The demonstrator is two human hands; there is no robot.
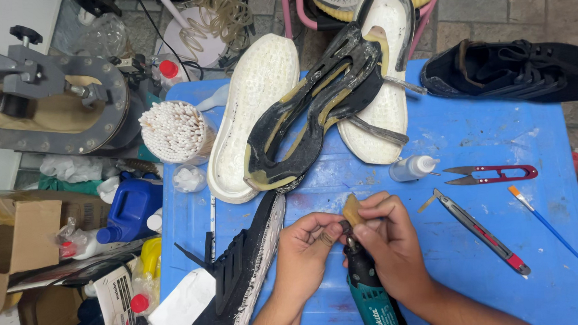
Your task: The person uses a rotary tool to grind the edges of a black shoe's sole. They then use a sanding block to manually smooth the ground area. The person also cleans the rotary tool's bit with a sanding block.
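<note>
My right hand [390, 242] grips a teal rotary tool [371, 295] near its nose and pinches a small tan block [352, 210] at the fingertips. My left hand [306, 249] pinches the tool's tip [348, 230] from the left. Both hands are low over the blue table [470, 148]. A black shoe upper with a white edge [245, 271] lies just left of my left hand. Beyond the hands lie two white soles [251, 118] [387, 106] and a peeled black outsole [313, 116] across them.
A small glue bottle [413, 168], red thread snips [494, 173], a utility knife [480, 232] and a blue-handled brush [552, 232] lie to the right. A black shoe [512, 71] sits at the far right. A cup of cotton swabs [174, 132], a blue jug [132, 208] and a grey press [46, 95] stand at the left.
</note>
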